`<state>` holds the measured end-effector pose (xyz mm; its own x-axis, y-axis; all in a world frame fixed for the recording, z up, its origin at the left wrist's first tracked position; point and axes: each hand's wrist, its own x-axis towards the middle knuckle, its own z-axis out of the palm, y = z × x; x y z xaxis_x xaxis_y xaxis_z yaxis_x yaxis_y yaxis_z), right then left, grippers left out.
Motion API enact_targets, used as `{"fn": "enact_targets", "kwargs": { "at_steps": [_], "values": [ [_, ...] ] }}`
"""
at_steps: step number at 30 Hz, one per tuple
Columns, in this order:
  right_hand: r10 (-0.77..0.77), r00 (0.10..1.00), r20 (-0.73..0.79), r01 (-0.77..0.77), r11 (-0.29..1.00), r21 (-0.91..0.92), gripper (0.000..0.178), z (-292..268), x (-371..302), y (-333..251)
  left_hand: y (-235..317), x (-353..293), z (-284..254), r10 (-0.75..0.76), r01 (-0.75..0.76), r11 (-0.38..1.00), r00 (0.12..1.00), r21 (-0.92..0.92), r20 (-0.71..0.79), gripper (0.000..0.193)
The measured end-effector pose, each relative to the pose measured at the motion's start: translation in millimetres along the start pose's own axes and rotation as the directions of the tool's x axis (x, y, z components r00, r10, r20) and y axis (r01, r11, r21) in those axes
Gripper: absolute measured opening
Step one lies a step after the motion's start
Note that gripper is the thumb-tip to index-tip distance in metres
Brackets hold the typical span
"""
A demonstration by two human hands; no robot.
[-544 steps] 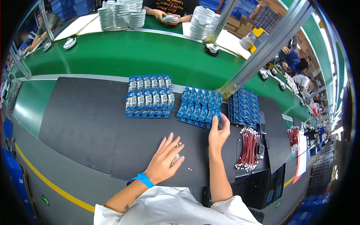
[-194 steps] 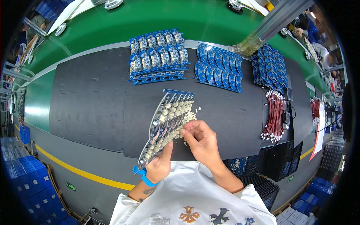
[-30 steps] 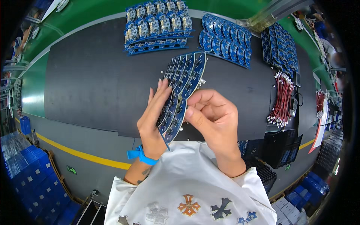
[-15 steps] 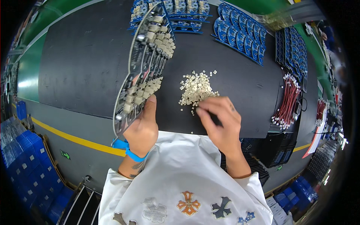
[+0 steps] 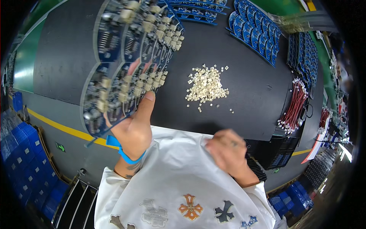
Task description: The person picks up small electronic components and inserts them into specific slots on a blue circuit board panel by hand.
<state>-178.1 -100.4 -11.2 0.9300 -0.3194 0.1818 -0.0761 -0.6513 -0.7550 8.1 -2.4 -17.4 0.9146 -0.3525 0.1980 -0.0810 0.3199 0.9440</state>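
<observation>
My left hand [image 5: 135,128], a blue band at its wrist, grips a circuit board panel [image 5: 110,65] by its near edge, thumb on top and fingers behind. The panel is tilted up, has scalloped edges, and carries cream connectors and black chips; its left part is blurred. My right hand [image 5: 228,152] is over the white shirt at the table's near edge. Its fingers are curled together and blurred, so whatever they hold is hidden. Between the hands, farther off, lies a pile of small cream connectors [image 5: 207,84], with a few scattered around it.
Blue circuit board panels [image 5: 253,30] lie at the far side, with more boards [image 5: 303,57] stacked at the far right. A bundle of red wires [image 5: 293,107] with white ends rests at the right. Blue crates [image 5: 28,164] stand on the floor at left.
My right hand has drawn back from the connector pile toward my body. My left hand has shifted left, turning the panel so more of its component side shows.
</observation>
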Motion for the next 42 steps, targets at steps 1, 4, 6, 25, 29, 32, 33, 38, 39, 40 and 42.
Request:
{"fn": "enact_targets", "kwargs": {
  "at_steps": [1,4,6,25,29,32,33,38,39,40,42],
  "values": [
    [0.039,0.994,0.106,-0.043,0.998,0.035,0.018,5.3,-8.4,-7.7,2.4,-1.1,-0.1,-0.041,0.04,0.995,0.999,-0.09,-0.016,0.054],
    [0.186,0.927,0.327,-0.201,0.98,0.013,0.017,33.4,-36.4,3.5,3.5,-0.1,-9.0,-0.185,0.177,0.976,0.982,-0.127,-0.047,0.061],
    [0.316,0.888,0.333,-0.339,0.941,0.01,0.016,58.6,-52.5,26.0,6.5,0.9,-10.7,-0.271,0.261,0.942,0.962,-0.213,-0.02,0.067],
    [0.495,0.772,0.398,-0.614,0.743,0.267,0.014,83.9,-55.7,47.1,11.8,-11.2,-10.2,-0.407,0.423,0.786,0.903,-0.45,0.138,0.063],
    [0.088,0.992,0.089,-0.105,0.972,0.211,0.016,30.5,-14.9,-13.2,11.9,-14.6,-10.7,-0.399,0.435,0.798,0.9,-0.417,0.176,0.062],
    [0.02,0.986,-0.168,-0.002,0.995,0.105,0.02,11.1,14.1,-7.8,12.6,-21.4,-10.5,-0.359,0.372,0.856,0.927,-0.358,0.105,0.059],
    [0.092,0.969,-0.23,-0.069,0.992,0.106,0.019,11.7,20.6,-0.4,12.1,-23.7,-10.9,-0.331,0.35,0.867,0.937,-0.356,0.116,0.057],
    [0.203,0.859,-0.47,-0.138,0.976,0.168,0.017,6.8,48.6,10.1,11.4,-29.9,-3.6,-0.299,0.341,0.877,0.939,-0.338,0.171,0.053],
    [0.337,0.792,-0.509,-0.143,0.913,0.382,0.014,11.5,54.5,11.3,14.1,-30.2,-3.2,-0.306,0.347,0.901,0.934,-0.259,0.185,0.05],
    [0.331,0.789,-0.518,-0.136,0.916,0.378,0.014,11.7,59.2,10.5,16.8,-30.5,-2.6,-0.315,0.349,0.92,0.929,-0.177,0.196,0.047],
    [0.527,0.771,-0.358,-0.114,0.667,0.736,0.011,10.2,66.9,8.8,20.3,-31.5,-0.8,-0.307,0.34,0.922,0.934,-0.187,0.183,0.041]
  ]
}}
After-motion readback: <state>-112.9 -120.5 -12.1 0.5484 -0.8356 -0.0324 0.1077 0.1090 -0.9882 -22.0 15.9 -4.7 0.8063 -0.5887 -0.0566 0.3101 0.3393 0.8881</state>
